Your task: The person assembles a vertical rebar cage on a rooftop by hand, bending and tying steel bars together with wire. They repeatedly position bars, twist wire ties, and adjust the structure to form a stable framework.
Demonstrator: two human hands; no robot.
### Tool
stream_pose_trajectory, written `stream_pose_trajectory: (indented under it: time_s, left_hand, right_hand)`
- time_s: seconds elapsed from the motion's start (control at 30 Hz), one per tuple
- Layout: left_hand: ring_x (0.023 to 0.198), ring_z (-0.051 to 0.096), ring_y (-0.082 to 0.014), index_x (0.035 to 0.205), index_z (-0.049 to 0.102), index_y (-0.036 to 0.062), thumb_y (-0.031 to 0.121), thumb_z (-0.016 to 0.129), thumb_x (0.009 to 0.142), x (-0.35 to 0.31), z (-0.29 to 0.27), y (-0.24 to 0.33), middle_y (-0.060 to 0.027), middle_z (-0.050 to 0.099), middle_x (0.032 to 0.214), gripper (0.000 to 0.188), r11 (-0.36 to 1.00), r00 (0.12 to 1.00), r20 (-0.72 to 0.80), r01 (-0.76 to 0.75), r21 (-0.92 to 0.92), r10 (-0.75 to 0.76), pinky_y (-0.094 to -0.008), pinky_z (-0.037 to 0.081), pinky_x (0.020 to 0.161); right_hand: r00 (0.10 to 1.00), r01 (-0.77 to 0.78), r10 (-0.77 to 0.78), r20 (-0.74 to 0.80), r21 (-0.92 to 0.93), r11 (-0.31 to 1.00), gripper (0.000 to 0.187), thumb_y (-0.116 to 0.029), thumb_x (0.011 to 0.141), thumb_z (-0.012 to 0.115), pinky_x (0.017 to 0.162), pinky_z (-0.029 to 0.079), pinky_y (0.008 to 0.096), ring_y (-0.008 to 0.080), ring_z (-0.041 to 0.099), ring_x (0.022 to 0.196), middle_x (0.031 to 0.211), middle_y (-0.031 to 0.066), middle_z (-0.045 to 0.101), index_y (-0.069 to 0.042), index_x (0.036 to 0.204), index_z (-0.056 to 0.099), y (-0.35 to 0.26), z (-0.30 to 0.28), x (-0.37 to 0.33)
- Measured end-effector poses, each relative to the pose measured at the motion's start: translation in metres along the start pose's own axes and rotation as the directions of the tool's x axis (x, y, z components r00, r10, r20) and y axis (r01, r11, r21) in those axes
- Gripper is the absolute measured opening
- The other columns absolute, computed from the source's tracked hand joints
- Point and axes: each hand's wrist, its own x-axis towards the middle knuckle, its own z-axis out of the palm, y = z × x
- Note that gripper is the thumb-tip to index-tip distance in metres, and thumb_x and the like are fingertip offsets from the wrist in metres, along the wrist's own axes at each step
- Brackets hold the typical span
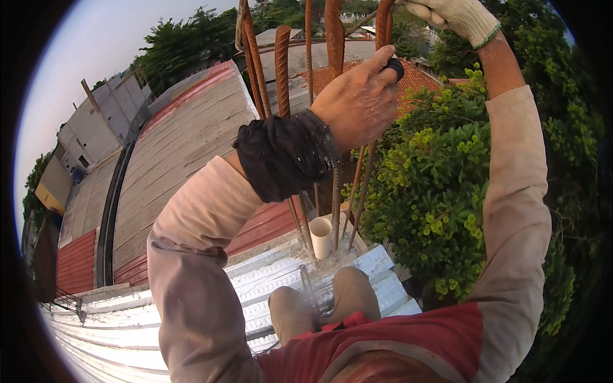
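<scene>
Left hand (359, 101) angles inward before bars (334, 38), right hand (452, 15) higher; either grip's closure and hold cannot be determined.

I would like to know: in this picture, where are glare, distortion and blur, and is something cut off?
Head view: glare whitens the metal decking at lower left; fisheye distortion curves its ribs near the rim; a thin streak by the knees looks blurred; the left hand is fairly sharp; the top edge crops the gloved right hand.

grey roof (175, 147), left | green tree (440, 191), right | concrete building (124, 102), far left
</scene>
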Motion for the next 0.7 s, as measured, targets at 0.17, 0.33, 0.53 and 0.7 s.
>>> stream_pose_trajectory:
  time_s: [0.17,0.33,0.53,0.7]
  left_hand:
    - [0.109,0.064,-0.0201,0.084,0.083,0.0116,0.02,0.069,0.081,0.0,0.0,-0.004,-0.0026,0.075,0.093,0.017,1.0,0.995,0.095,-0.009,-0.019,0.011,-0.0414,0.035,0.129]
    - [0.108,0.064,-0.0199,0.084,0.083,0.0102,0.02,0.068,0.082,-0.001,0.001,-0.004,-0.0028,0.076,0.095,0.018,0.998,0.998,0.064,-0.006,-0.055,0.01,-0.0402,0.036,0.127]
    - [0.106,0.064,-0.0198,0.083,0.083,0.01,0.021,0.068,0.082,-0.004,-0.001,-0.005,-0.0029,0.076,0.094,0.019,0.999,0.999,0.033,-0.009,-0.031,0.01,-0.0388,0.039,0.124]
    - [0.103,0.063,-0.0196,0.081,0.083,0.0101,0.023,0.068,0.081,-0.008,-0.001,-0.004,-0.0018,0.075,0.09,0.019,0.998,0.997,0.071,-0.005,-0.055,0.009,-0.0381,0.041,0.121]
  right_hand:
    - [1.0,0.002,-0.002,0.029,-0.004,1.0,0.028,-0.03,0.108,0.068,0.042,0.043,0.0195,0.0061,0.057,0.053,0.074,-0.0004,0.069,-0.003,0.107,0.075,0.0,-0.002,-0.01]
    - [0.999,0.0,0.0,0.041,-0.005,1.0,0.028,-0.03,0.108,0.069,0.042,0.042,0.0194,0.006,0.056,0.053,0.074,-0.0007,0.069,-0.003,0.106,0.075,0.001,-0.005,-0.012]
    - [1.0,0.021,-0.021,0.017,0.009,1.0,0.028,-0.03,0.108,0.069,0.042,0.042,0.0193,0.0059,0.056,0.053,0.074,-0.001,0.069,-0.003,0.105,0.075,0.014,-0.004,-0.013]
    - [0.997,0.042,-0.046,-0.066,-0.057,0.998,0.027,-0.03,0.107,0.071,0.042,0.041,0.0199,0.0051,0.054,0.05,0.071,-0.0026,0.068,-0.004,0.101,0.075,0.02,0.014,-0.023]
